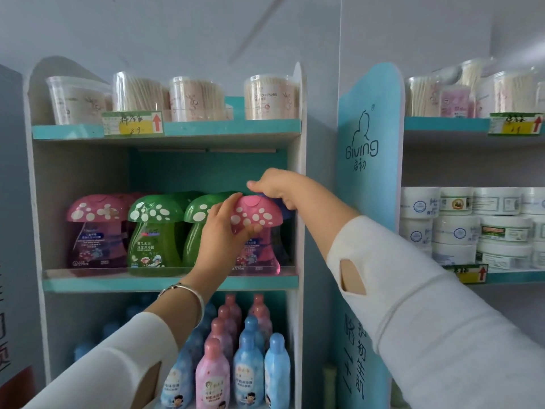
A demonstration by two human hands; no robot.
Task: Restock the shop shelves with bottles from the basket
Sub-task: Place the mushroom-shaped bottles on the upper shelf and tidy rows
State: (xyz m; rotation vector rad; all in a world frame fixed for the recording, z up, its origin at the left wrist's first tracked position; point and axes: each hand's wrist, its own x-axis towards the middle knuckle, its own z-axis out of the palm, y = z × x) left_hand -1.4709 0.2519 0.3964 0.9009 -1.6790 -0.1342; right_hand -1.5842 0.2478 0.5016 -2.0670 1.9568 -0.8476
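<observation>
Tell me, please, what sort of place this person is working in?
Most likely a small shop for baby and child care goods: price tags clipped to the shelf edges, rows of mushroom-capped bottles, and tubs of cotton swabs stocked above them.

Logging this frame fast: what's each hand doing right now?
The left hand grips the pink mushroom bottle.
The right hand has its fingers curled over the blue mushroom bottle behind it.

Long white knit sleeves cover both arms: the left sleeve [118, 358] at lower left, the right sleeve [442, 335] at lower right, each with a teardrop cut-out [351, 274] near the cuff. A thin silver bangle [188, 293] circles the left wrist. The left hand [224, 228] and right hand [277, 184] are bare.
</observation>
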